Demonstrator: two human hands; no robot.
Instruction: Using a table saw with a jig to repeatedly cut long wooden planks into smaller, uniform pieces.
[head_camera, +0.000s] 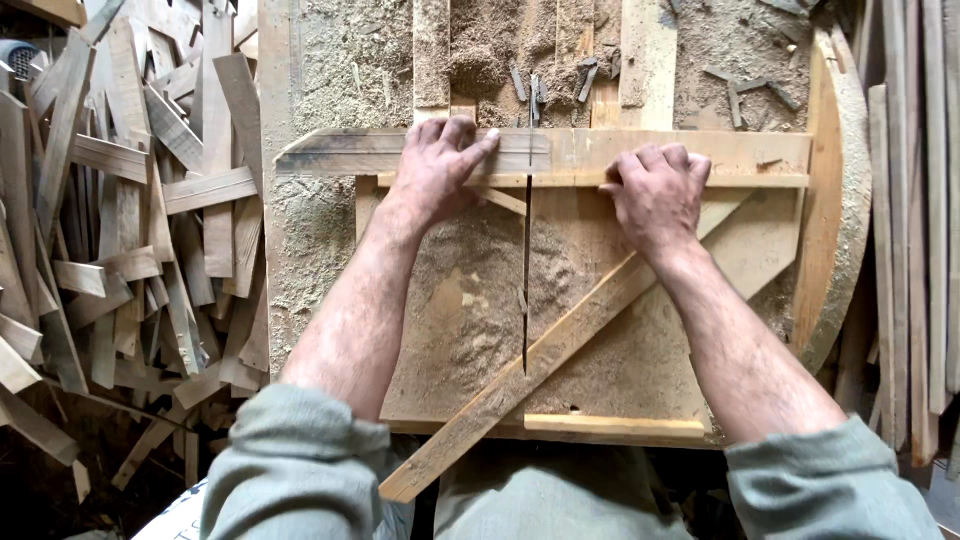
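A long wooden board (560, 150) lies crosswise against the far fence of a sawdust-covered plywood sled (460, 320). My left hand (440, 165) presses flat on the board's left part, fingers reaching to just left of the narrow saw slot (526, 280). My right hand (655, 190) presses the board's right part, fingers curled over its near edge. A diagonal wooden batten (560, 350) crosses the sled from lower left to upper right. No blade shows in the slot.
A heap of cut wooden offcuts (120, 230) fills the left side. Long slats (915, 220) stand along the right. Sawdust and small cut pieces (560, 75) cover the table beyond the board. A curved wooden piece (835, 200) sits at the sled's right.
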